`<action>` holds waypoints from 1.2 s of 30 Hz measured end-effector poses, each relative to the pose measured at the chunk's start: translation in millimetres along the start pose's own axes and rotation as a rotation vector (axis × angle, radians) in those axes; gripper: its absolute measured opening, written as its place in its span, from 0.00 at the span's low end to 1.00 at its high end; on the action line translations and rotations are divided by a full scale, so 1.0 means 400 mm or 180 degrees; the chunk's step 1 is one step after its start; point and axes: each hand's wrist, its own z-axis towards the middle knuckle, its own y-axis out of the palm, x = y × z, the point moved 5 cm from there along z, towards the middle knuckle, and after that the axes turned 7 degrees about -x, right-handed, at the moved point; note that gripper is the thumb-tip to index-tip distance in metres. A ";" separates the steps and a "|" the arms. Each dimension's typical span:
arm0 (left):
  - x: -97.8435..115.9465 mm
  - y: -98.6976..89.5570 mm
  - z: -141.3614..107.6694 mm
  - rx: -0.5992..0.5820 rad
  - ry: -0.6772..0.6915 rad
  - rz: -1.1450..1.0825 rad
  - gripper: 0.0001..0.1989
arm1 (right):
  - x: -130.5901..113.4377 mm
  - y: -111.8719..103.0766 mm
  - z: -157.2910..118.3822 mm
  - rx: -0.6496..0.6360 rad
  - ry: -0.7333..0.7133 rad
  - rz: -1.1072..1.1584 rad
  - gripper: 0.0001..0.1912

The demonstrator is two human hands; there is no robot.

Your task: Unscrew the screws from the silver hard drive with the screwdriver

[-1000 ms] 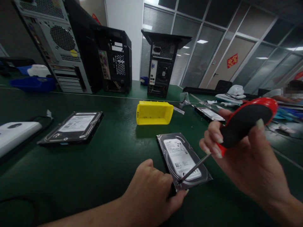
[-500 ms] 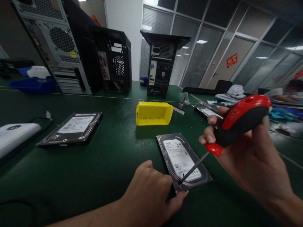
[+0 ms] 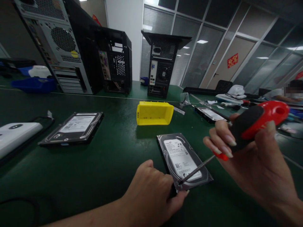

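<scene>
A hard drive [image 3: 169, 148] with a white label lies flat on the green table in front of me. My left hand [image 3: 153, 190] grips its near left corner, the thumb along the near edge and the other fingers partly hidden. In my right hand [image 3: 255, 157] is a screwdriver [image 3: 248, 123] with a fat red and black handle, fingers wrapped round it. Its metal shaft slants down to the left, and the tip rests at the drive's near left corner, close to my left thumb. Whether a screw sits under the tip is too small to tell.
A yellow bin [image 3: 155, 114] stands behind the drive. Another hard drive [image 3: 73, 127] lies left, beside a white device [image 3: 19, 135] with a cable. A third drive [image 3: 209, 114] is at right. Several computer cases [image 3: 161, 63] line the back. A person [image 3: 281, 94] sits far right.
The screwdriver's handle has turned in my right hand and shifted slightly right, with the fingers in a new position. Its tip stays at the same corner. My left hand has hardly moved.
</scene>
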 end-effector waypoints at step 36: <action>-0.004 0.001 0.002 0.0090 0.0051 0.0002 0.17 | -0.115 -0.177 0.055 0.1241 -0.0674 0.0041 0.17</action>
